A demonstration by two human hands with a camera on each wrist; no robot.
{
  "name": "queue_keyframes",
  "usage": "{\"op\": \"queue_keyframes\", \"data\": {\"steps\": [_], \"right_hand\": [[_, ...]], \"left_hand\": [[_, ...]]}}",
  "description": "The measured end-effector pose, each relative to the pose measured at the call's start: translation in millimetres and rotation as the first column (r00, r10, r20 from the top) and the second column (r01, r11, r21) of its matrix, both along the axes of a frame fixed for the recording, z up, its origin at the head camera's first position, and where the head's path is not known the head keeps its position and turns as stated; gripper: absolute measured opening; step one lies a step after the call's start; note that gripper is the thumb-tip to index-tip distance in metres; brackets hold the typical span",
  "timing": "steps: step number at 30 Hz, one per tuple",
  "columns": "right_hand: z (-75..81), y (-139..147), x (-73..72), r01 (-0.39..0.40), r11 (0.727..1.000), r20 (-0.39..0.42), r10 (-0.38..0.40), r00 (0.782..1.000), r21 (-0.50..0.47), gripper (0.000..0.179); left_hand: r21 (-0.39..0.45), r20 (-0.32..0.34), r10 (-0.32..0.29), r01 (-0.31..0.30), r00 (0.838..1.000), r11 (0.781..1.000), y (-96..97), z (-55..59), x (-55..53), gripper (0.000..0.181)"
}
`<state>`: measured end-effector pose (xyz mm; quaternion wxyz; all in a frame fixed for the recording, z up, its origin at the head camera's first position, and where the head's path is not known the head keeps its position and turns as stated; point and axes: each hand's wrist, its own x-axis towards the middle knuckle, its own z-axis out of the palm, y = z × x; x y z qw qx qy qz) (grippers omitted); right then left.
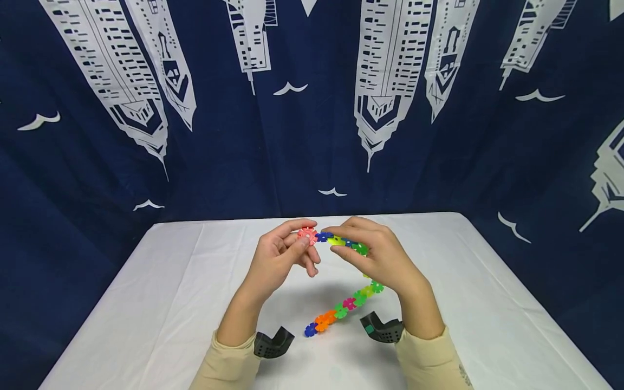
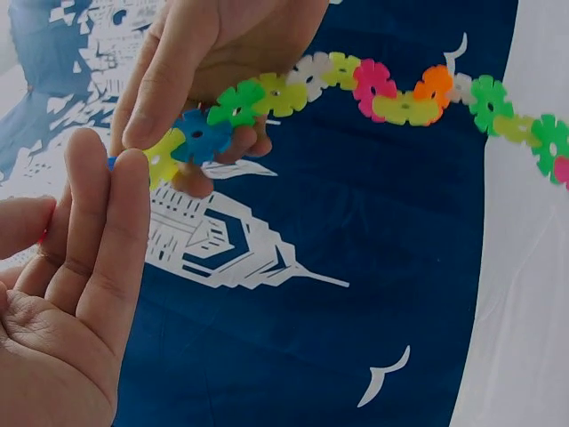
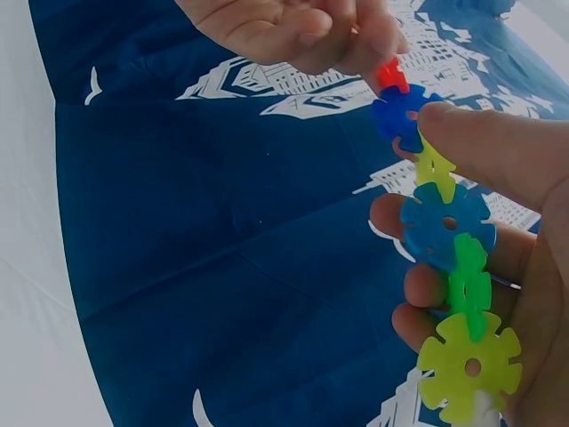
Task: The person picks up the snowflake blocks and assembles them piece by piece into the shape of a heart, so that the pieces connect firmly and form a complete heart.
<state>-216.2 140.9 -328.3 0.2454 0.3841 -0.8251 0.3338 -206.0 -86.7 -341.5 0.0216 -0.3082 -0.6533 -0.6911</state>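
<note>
A chain of interlocking plastic snowflake discs [image 1: 340, 310] in many colours hangs from my hands, its far part trailing low over the table. With thumb and index finger my left hand [image 1: 275, 257] pinches a red-pink snowflake disc [image 1: 307, 235], which meets the dark blue end disc [image 3: 397, 116]. My right hand [image 1: 382, 249] grips the chain close to that end. Its thumb lies on the dark blue disc and its fingers curl behind the yellow, blue [image 3: 449, 224] and green discs. In the left wrist view, my left fingers [image 2: 105, 222] mostly hide the red-pink disc.
A white cloth covers the table [image 1: 195, 303]. Behind it hangs a navy curtain [image 1: 302, 146] printed with white buildings and birds. Black wrist mounts [image 1: 274, 343] sit at both sleeves, and the chain's blue tail disc [image 1: 310, 329] lies between them in the head view.
</note>
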Motion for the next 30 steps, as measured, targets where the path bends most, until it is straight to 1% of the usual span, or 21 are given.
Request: {"op": "queue_keyframes", "data": {"steps": [6, 9, 13, 15, 24, 30], "right_hand": [[-1.7, -4.9, -1.9, -0.007, 1.0, -0.08, 0.007, 0.997, 0.003, 0.03], [-2.6, -6.1, -2.4, -0.009, 1.0, -0.116, 0.009, 0.993, 0.004, 0.031], [-3.7, -7.2, -2.8, -0.02, 1.0, -0.155, 0.02, 0.988, 0.003, 0.033], [-3.3, -8.2, -3.0, -0.022, 1.0, -0.17, 0.023, 0.985, 0.007, 0.034], [-1.3, -10.1, 0.3, 0.016, 0.998, -0.196, -0.004, 0.981, 0.061, 0.034], [-1.8, -9.7, 0.5, 0.033, 0.996, -0.189, -0.018, 0.982, 0.077, 0.034]], "left_hand": [[0.038, 0.014, 0.007, -0.007, 1.0, 0.999, 1.3, 0.3, 1.8, 0.031], [0.055, 0.022, -0.001, 0.0, 1.0, 0.999, 1.5, 0.3, 2.1, 0.032], [0.052, 0.035, -0.011, 0.009, 0.999, 0.999, 1.0, 1.5, 2.0, 0.032], [0.045, 0.041, -0.007, 0.005, 0.999, 0.999, 0.2, 2.5, 2.0, 0.031], [0.005, 0.081, -0.004, 0.003, 0.997, 1.0, -1.0, 6.7, 4.9, 0.031], [-0.039, 0.102, 0.017, -0.013, 0.995, 0.999, -1.6, 6.9, 3.6, 0.031]]}}
